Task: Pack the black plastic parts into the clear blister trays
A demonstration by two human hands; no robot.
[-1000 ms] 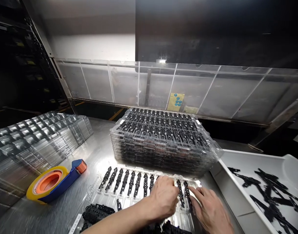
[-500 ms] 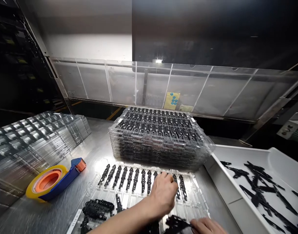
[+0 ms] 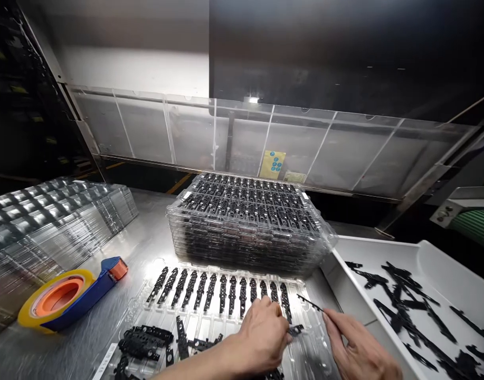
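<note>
A clear plastic tray (image 3: 141, 302) lies before me, its back row filled with upright-lying black perforated strips (image 3: 222, 293). Over the middle of that tray my left hand (image 3: 263, 332) is closed, knuckles up. A black perforated part (image 3: 296, 330) sticks out beside its fingers, whose tips are hidden. At the tray's right side my right hand (image 3: 360, 345) pinches one thin black strip (image 3: 310, 302) between thumb and forefinger, its free end pointing up and left. Loose black parts (image 3: 144, 342) lie piled on the tray's left front.
Behind the tray stands a stack of filled clear trays (image 3: 245, 232). Another clear tray stack (image 3: 87, 221) is at left, near a blue tape dispenser (image 3: 83, 306) with yellow tape. At right, a white bin (image 3: 384, 248) holds scattered black parts (image 3: 408, 295).
My left hand has drawn back from the back row toward me. My right hand has risen from the front edge, now with a thin strip pointing upward. The view has shifted slightly.
</note>
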